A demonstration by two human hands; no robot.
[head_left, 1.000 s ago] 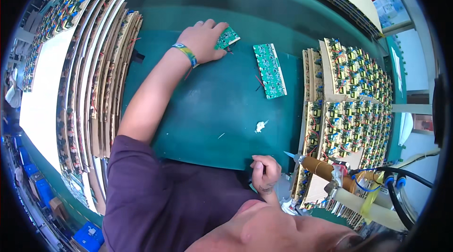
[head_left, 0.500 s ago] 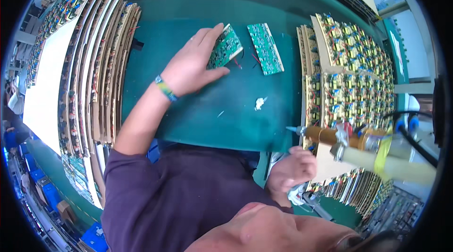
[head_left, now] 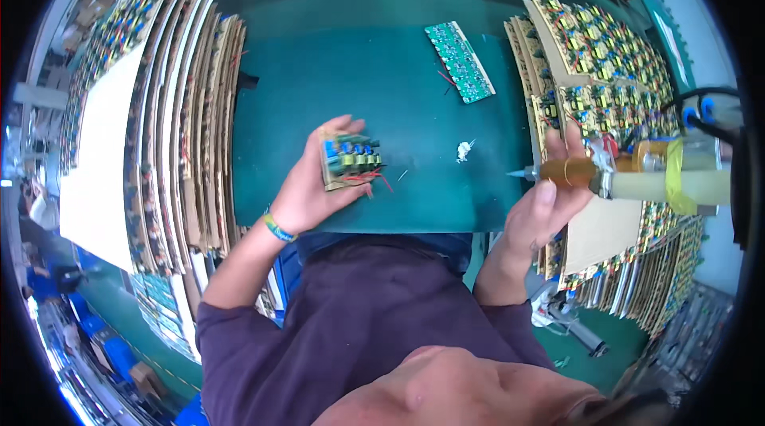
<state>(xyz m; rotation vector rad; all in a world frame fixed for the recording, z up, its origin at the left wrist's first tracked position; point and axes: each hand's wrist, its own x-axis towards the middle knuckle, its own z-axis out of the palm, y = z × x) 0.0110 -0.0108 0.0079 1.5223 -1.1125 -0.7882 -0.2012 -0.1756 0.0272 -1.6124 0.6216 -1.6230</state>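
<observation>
My left hand (head_left: 307,180) is closed around the edges of a small circuit board (head_left: 351,159), held above the near part of the green mat. Blue and yellow components show on its upper side, and red wires stick out by my fingertips. At the right, my right hand (head_left: 535,217) has its fingers and thumb around an amber dispensing syringe (head_left: 564,172). The syringe lies level, its pale tapered tip toward the left; part of the hand is behind it. A second circuit board (head_left: 460,62) rests solder side up on the mat, with red wires at its left edge.
On the green mat (head_left: 319,67) lies a small white blob (head_left: 464,151). Tall stacks of component boards between cardboard sheets stand left (head_left: 171,131) and right (head_left: 610,115). A pale tube (head_left: 705,189) wrapped in yellow tape extends behind the syringe, beside a black cable (head_left: 677,103).
My left hand has lifted the nearer board off the mat and brought it closer, its component side now showing. My right hand has risen from below the syringe to close around it.
</observation>
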